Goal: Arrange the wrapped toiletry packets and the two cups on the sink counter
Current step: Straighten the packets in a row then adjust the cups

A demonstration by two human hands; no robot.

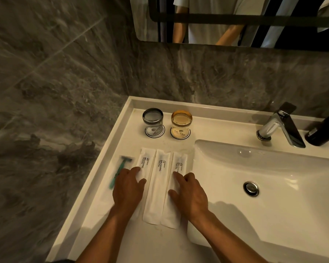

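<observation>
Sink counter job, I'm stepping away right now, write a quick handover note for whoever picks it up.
Left hand: open, flat on the leftmost toothbrush packet.
Right hand: open, fingers on the rightmost packet; nothing gripped.
Middle packet lies between them, the three side by side, printed ends toward the wall.
Wrapped green razor lies left of the packets, slightly angled.
Grey cup and amber cup stand on coasters behind the packets.
Left: probably square up the razor, then lift the hands clear.
</observation>
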